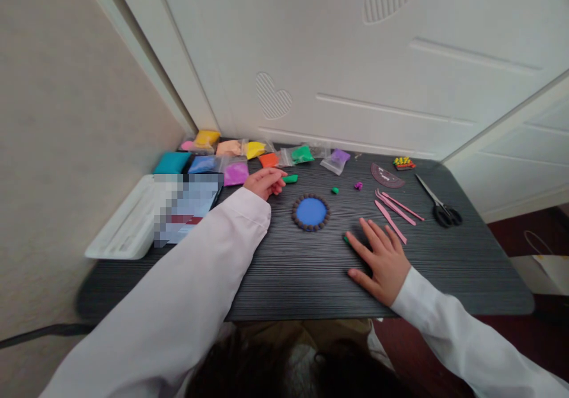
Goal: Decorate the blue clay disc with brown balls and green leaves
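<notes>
Pink tools [400, 211] lie near the right hand [381, 260], grip spread, while the left hand [265, 183] clasps a green piece [291, 179].

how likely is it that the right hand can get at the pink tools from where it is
Probably yes: the pink tools lie close beside the spread right hand, with nothing visible in between. It would likely have to leave the small green piece at its index fingertip.

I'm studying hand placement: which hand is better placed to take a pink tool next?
Probably the right hand: it's beside the pink tools; the left hand is farther off, holding a green piece.
</notes>
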Demonstrator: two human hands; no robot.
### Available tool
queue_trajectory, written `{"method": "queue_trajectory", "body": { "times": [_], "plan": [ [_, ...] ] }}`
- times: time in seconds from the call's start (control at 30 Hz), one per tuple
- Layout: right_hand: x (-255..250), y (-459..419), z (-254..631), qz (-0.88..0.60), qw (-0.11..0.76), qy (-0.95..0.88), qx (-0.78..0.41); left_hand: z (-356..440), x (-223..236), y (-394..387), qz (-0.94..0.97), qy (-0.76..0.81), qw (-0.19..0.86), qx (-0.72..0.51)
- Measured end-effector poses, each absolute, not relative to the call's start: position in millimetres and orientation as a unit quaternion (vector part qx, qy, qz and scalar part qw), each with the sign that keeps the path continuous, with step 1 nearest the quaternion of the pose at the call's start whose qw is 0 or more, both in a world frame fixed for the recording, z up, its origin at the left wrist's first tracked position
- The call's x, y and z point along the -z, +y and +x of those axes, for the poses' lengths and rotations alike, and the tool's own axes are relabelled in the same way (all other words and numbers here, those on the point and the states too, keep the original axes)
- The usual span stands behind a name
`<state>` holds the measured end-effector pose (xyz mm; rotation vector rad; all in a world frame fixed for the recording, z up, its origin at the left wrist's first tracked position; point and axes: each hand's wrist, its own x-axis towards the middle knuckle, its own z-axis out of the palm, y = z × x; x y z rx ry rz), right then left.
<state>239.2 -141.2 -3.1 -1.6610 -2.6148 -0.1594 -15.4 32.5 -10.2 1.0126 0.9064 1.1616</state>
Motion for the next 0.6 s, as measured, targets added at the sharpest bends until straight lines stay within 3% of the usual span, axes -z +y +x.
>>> {"method": "queue_trajectory", "body": {
  "times": [0.6],
  "plan": [
    [2.9, -136.3, 238.8, -0.521, 0.005, -0.853, 0.027, -15.8, 9.8, 32.6, 0.435, 0.391, 0.63, -0.51]
  ]
}}
